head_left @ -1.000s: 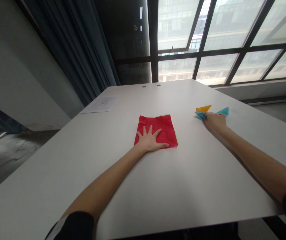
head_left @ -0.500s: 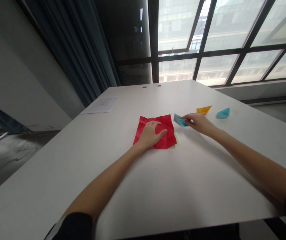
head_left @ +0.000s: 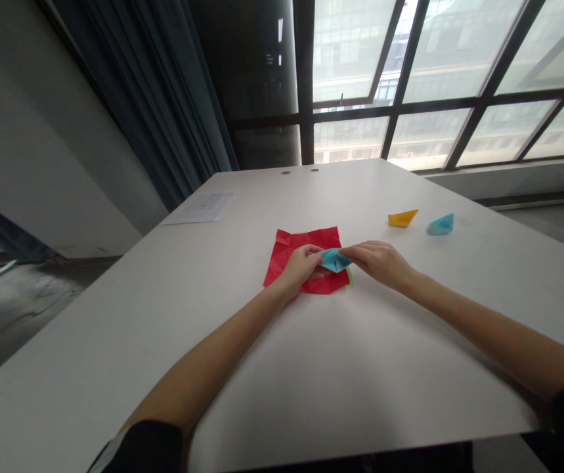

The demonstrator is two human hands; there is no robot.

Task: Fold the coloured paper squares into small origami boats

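Head feed, both hands in view. One second ago my left grip [head_left: 300,269] lay flat and splayed on the red sheet [head_left: 278,255]; half a second ago its fingers were drawn in. It now pinches the left end of the blue folded paper [head_left: 335,261]. My right grip [head_left: 379,260] was on that piece out by the yellow folded paper [head_left: 402,219], then just right of the red sheet; now it is closed on the piece's right end. So the blue piece has come inward and sits between both grips, over the red sheet's right half. Whether it touches the sheet I cannot tell.

Red sheet: same place on the desk [head_left: 262,394], front edge more uneven than at one second ago; a green sheet [head_left: 351,280] shows at its right front corner. The yellow piece and the second blue piece [head_left: 441,225] are unmoved since half a second ago.
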